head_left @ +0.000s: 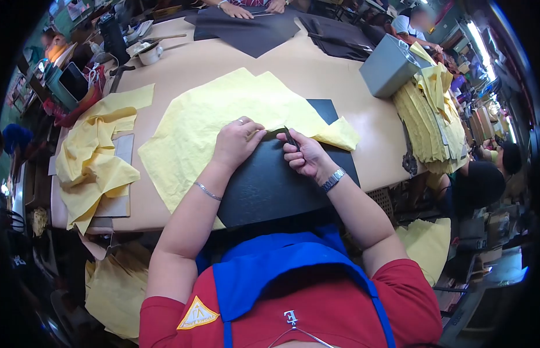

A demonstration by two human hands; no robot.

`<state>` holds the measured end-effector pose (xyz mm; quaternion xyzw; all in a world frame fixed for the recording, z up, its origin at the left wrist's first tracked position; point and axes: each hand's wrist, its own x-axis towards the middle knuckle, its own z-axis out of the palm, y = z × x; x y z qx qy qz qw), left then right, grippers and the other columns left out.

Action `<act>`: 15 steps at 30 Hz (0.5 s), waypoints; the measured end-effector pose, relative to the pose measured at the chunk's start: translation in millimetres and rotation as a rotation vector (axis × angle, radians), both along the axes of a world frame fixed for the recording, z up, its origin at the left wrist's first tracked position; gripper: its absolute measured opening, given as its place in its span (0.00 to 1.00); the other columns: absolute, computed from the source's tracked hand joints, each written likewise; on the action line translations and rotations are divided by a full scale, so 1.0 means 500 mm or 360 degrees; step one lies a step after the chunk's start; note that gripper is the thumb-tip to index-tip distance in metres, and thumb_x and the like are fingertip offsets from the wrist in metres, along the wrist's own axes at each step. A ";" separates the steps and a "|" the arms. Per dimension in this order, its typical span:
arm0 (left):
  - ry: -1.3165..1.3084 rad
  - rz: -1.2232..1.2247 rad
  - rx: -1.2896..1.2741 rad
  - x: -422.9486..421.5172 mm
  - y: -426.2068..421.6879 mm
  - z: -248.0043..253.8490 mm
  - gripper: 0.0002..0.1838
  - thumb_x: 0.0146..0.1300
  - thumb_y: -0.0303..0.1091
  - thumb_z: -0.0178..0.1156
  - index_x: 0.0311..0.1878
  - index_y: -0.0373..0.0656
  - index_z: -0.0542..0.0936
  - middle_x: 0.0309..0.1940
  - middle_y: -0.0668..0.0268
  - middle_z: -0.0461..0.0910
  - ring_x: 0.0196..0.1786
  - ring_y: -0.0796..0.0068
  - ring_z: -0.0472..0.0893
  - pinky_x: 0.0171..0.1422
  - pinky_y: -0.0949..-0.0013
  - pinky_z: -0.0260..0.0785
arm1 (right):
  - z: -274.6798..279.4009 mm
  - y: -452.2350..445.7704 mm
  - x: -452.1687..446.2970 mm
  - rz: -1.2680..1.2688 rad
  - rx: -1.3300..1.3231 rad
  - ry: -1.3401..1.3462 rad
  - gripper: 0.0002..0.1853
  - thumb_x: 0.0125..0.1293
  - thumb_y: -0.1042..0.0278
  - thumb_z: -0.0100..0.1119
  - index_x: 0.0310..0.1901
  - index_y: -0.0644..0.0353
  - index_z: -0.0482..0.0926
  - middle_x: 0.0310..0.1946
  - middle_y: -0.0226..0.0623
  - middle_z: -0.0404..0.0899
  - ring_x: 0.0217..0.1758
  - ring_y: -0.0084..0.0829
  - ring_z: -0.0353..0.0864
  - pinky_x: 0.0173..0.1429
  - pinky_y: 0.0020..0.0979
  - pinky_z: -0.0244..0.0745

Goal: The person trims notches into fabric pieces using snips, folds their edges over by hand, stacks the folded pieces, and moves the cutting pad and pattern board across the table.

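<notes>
Pale yellow fabric (pixel 194 122) lies spread over the middle of the table, its right corner folded over. Beneath its lower edge is a black board (pixel 270 185). My left hand (pixel 239 139) pinches the fabric near its lower edge, fingertips together. Just to the right, my right hand (pixel 304 155) is closed around a small dark cutting tool (pixel 290 138), with its tip pointing up at the fabric edge. Part of the tool is hidden in my fingers.
Crumpled yellow fabric (pixel 96 156) lies on cardboard at left. A grey metal block (pixel 392 65) and stacked yellow pieces (pixel 423 124) sit at right. Across the table (pixel 171 72), another person's hands (pixel 238 10) touch dark sheets (pixel 255 32). A cup (pixel 150 54) stands at back left.
</notes>
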<state>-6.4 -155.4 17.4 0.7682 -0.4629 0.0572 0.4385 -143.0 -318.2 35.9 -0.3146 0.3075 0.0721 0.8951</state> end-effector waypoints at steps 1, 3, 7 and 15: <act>0.0005 0.0004 0.0001 0.000 0.000 0.000 0.07 0.61 0.39 0.65 0.34 0.48 0.86 0.33 0.66 0.82 0.37 0.62 0.83 0.43 0.61 0.76 | -0.001 0.003 -0.002 -0.0016 -0.0059 -0.0002 0.18 0.79 0.50 0.42 0.52 0.57 0.71 0.21 0.22 0.61 0.16 0.12 0.53 0.15 0.13 0.49; 0.0014 0.0005 0.0008 0.001 0.000 -0.001 0.07 0.61 0.39 0.65 0.34 0.48 0.87 0.33 0.66 0.82 0.37 0.62 0.83 0.43 0.61 0.76 | -0.003 0.009 -0.011 -0.0018 -0.0106 -0.0027 0.18 0.79 0.50 0.42 0.52 0.57 0.71 0.21 0.22 0.61 0.16 0.12 0.53 0.15 0.13 0.49; 0.0031 0.0011 0.0010 0.000 0.000 0.001 0.07 0.62 0.39 0.65 0.34 0.48 0.87 0.34 0.66 0.82 0.37 0.62 0.83 0.43 0.61 0.76 | 0.001 0.009 -0.017 0.0032 0.0040 -0.0049 0.18 0.79 0.50 0.43 0.51 0.57 0.71 0.20 0.22 0.61 0.16 0.12 0.53 0.15 0.14 0.49; -0.0055 -0.0009 -0.0032 0.005 0.001 -0.007 0.07 0.62 0.38 0.66 0.36 0.46 0.86 0.33 0.65 0.82 0.34 0.65 0.83 0.39 0.64 0.75 | -0.010 0.009 -0.010 0.0002 -0.0082 -0.0070 0.19 0.78 0.48 0.44 0.52 0.57 0.72 0.20 0.23 0.63 0.16 0.13 0.54 0.15 0.14 0.49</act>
